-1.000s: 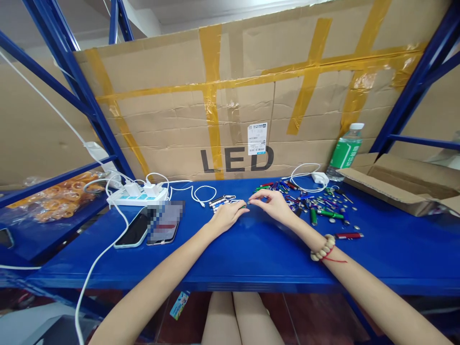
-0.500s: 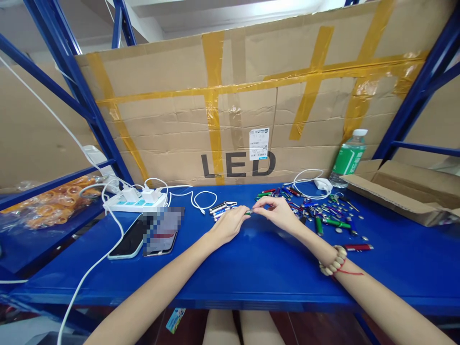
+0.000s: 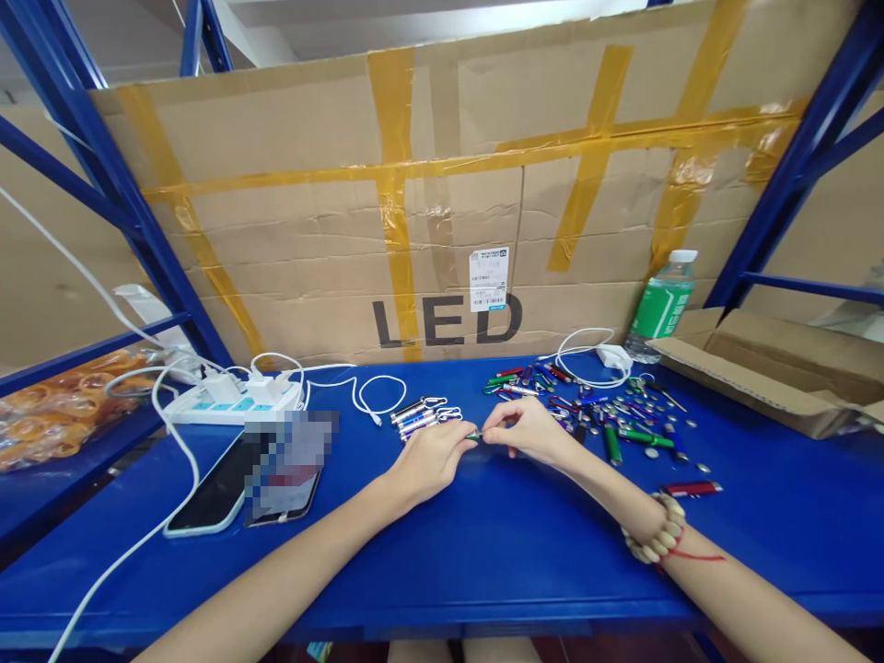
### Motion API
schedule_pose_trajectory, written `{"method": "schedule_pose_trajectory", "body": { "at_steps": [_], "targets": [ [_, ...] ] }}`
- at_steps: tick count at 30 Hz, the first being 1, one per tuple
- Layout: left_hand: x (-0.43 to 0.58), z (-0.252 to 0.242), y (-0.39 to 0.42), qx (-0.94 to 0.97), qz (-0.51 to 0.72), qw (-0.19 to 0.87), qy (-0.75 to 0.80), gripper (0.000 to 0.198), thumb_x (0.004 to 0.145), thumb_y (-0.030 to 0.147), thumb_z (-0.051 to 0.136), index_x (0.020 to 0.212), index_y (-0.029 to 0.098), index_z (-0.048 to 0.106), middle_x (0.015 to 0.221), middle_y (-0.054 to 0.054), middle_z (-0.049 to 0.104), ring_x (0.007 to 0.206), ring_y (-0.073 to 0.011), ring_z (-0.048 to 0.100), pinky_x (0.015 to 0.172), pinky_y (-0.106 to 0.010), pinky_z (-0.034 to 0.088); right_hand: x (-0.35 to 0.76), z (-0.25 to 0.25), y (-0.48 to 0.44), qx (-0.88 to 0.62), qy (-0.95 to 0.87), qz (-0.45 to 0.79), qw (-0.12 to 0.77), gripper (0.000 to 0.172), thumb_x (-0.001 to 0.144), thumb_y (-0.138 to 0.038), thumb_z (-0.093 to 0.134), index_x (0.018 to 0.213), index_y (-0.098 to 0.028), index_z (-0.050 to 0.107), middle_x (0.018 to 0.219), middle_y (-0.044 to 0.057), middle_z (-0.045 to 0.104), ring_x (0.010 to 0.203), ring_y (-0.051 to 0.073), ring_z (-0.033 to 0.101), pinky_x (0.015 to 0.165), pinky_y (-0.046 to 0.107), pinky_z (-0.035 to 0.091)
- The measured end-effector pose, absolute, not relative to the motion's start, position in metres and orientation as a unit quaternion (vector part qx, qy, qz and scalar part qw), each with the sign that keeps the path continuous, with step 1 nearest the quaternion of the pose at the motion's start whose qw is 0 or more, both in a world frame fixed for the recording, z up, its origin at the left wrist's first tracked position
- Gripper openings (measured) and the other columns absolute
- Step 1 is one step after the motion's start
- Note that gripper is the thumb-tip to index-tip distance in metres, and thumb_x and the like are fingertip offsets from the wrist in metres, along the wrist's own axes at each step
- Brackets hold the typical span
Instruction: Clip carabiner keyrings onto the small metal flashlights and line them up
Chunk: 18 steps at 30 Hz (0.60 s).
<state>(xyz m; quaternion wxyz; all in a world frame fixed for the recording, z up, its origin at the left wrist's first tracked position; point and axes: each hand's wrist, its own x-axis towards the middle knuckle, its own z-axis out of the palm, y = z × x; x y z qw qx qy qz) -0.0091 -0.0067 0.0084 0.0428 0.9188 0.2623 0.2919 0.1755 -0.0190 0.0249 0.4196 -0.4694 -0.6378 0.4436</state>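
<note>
My left hand (image 3: 429,459) is closed on a small green piece (image 3: 473,435) whose end shows at the fingertips. Facing it, my right hand (image 3: 529,431) has its thumb and index finger pinched at the piece's end; anything between those fingertips is too small to make out. Just behind my left hand lie several small metal flashlights (image 3: 418,416) with clips, silver, black and blue. Beyond and right of my right hand, colourful flashlight bodies and small round parts are scattered, among them a green tube (image 3: 612,444) and a red one (image 3: 692,488).
On the left are a white power strip (image 3: 231,403) with cables and two phones, one dark (image 3: 217,483). A green-labelled bottle (image 3: 661,304) and an open cardboard box (image 3: 780,368) stand at the back right. A large cardboard sheet (image 3: 310,239) closes off the back.
The view has shifted slightly, so the table's contents appear lower and further left. Both hands remain together at the small green piece, with the right fingers slightly changed in pose.
</note>
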Motion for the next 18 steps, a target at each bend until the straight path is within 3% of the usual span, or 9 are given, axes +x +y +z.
{"method": "schedule_pose_trajectory", "body": {
  "at_steps": [10,14,18],
  "targets": [
    [-0.007,0.011,-0.013,0.927,0.244,-0.037,0.283,0.025,0.092,0.025,0.031,0.094,0.017,0.055,0.084,-0.006,0.062,0.08,-0.0171,0.06,0.068,-0.026,0.046,0.179,0.023,-0.025,-0.444,-0.679,0.466,0.353,0.03,0.064,-0.04,0.067,0.067,-0.01,0.063,0.053,0.001,0.056,0.044,0.007,0.053,0.037,0.015,0.045],
    [-0.009,0.01,-0.009,0.942,0.198,-0.108,0.248,0.024,0.092,0.023,0.032,0.093,0.016,0.054,0.078,-0.005,0.058,0.075,-0.0171,0.057,0.064,-0.027,0.043,0.184,0.019,-0.024,-0.403,-0.767,0.406,0.292,0.036,0.074,-0.046,0.057,0.069,-0.01,0.063,0.065,0.003,0.056,0.047,0.007,0.055,0.038,0.015,0.045],
    [-0.012,0.008,-0.001,0.955,0.135,-0.175,0.197,0.021,0.09,0.015,0.034,0.087,0.015,0.054,0.075,-0.005,0.055,0.07,-0.0172,0.054,0.061,-0.028,0.04,0.186,0.015,-0.022,-0.357,-0.858,0.295,0.224,0.04,0.084,-0.043,0.045,0.068,-0.012,0.063,0.062,0.002,0.053,0.045,0.005,0.05,0.044,0.015,0.042]
  ]
}}
